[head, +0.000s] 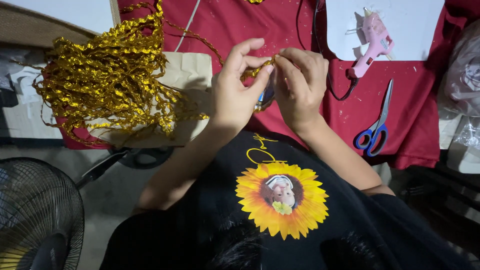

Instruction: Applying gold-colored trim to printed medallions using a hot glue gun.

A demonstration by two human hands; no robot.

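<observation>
Gold trim (257, 70) was pinched between the fingertips of the left hand (235, 90) and the right hand (300, 85), both clamped on it close together above the red-covered table (410, 115). Left of the hands, a tangled gold pile (105, 80) lay on brown paper (190, 75). To their right rested a pink glue gun (374, 42) and blue-handled scissors (377, 125).

Small object behind left hand (234, 92) and right hand (300, 85): mostly hidden, can't ID; only a blue-white sliver shows. Both grips on the gold trim (255, 70) are partly masked by fingers. Fan (37, 215) is cut off at the left and bottom edges. Plastic bag (462, 75) is cut off at the right edge. Gold trim pile (105, 75) covers most of the paper bag (187, 75).
</observation>
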